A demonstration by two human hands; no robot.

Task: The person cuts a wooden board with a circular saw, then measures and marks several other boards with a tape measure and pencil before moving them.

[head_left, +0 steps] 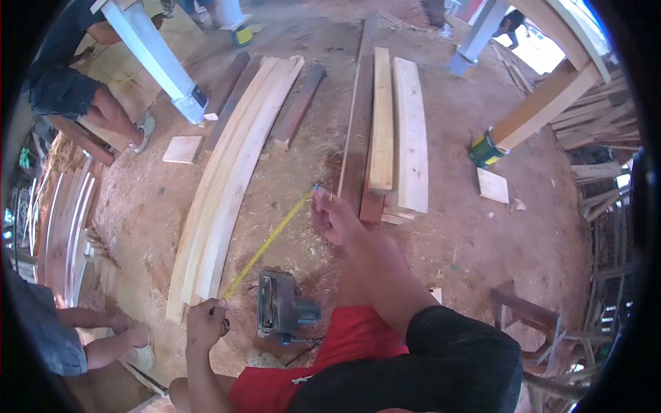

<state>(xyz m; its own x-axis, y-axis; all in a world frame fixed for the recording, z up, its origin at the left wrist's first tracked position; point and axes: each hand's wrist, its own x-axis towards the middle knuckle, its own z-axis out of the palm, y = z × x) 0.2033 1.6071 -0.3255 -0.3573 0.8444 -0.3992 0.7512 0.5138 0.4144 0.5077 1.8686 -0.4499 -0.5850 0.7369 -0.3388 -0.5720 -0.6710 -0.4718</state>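
Observation:
My left hand point(205, 325) is closed around the dark case of a tape measure point(224, 326), beside the near ends of some long pale planks point(234, 179). Its yellow blade point(267, 242) is drawn out in a slanting line to my right hand point(332, 217). The fingers of that hand are pinched at the blade's far end, with a small bluish tip showing above them. Between my hands and my legs, an electric planer point(277, 303) rests on the ground, partly beside my red shorts. It touches neither hand.
Pale boards point(411, 138) and a long dark beam point(357, 117) lie ahead. Posts stand at both sides, one in a green can point(486, 149). A person point(76, 82) is at upper left; another person's legs point(103, 337) are at lower left. A wooden frame point(527, 313) stands right.

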